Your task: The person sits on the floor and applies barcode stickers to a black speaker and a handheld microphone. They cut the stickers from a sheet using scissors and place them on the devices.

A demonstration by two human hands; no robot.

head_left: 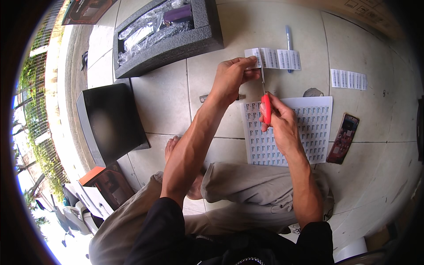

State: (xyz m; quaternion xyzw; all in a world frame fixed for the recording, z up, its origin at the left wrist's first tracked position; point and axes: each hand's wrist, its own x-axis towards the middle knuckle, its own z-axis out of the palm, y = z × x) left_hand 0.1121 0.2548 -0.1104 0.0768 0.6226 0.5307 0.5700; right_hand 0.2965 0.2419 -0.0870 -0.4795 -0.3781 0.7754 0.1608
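My left hand [232, 78] pinches the left end of a strip of white barcode labels [282, 59], held over the tiled floor. In my right hand [282, 121] are scissors with red handles [266, 109]; their blades point away from me and meet the strip just right of my left fingers. Below my right hand lies a white sheet printed with rows of small labels [313, 128], partly covered by the hand. A blue pen [289, 37] lies partly behind the strip.
Another barcode strip [349, 79] and a phone [343, 139] lie to the right. Grey foam packing [176, 44] with plastic-wrapped items stands at the far left, above a black box-shaped device [110, 121]. An orange and black box [110, 183] sits by my left leg; a cardboard box [371, 13] is far right.
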